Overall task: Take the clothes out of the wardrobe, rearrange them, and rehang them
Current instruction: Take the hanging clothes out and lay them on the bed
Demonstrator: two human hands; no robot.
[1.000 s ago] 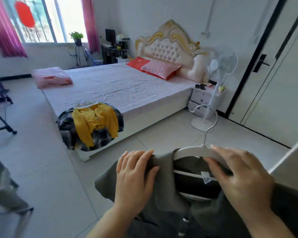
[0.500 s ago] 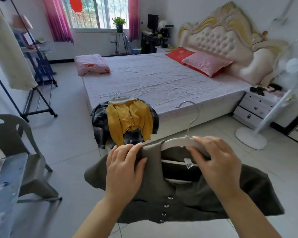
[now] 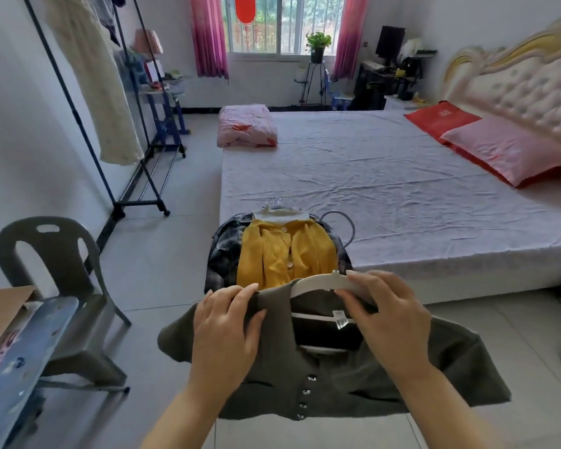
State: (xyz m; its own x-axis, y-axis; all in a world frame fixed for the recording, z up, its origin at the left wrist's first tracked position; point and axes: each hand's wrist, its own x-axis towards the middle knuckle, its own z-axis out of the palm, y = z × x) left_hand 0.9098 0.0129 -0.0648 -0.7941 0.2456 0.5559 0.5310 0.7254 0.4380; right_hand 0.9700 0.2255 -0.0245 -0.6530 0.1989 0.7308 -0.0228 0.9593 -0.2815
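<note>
Since it's a soft knit, the grey top [image 3: 337,384] prob. weighs little, sags & could slip off its white hanger [image 3: 318,281]. Best held at shoulders, over hanger arms. Long axis runs shoulder to shoulder, L–R. Collar & hook point away twd bed [image 3: 402,189], hem twd the person. Held in air, just short of yellow cardigan [image 3: 285,254] on bed corner. Left hand [image 3: 227,328] pinches L shoulder; right hand [image 3: 386,319] clamps hanger arm.

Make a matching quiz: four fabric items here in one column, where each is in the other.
1 olive cardigan
2 yellow cardigan
3 cream dress
4 pink quilt

A hanging on the clothes rack
B far corner of the bed
C on the white hanger, held up
D near bed corner, over a plaid shirt

Pairs: 1-C, 2-D, 3-A, 4-B
</note>
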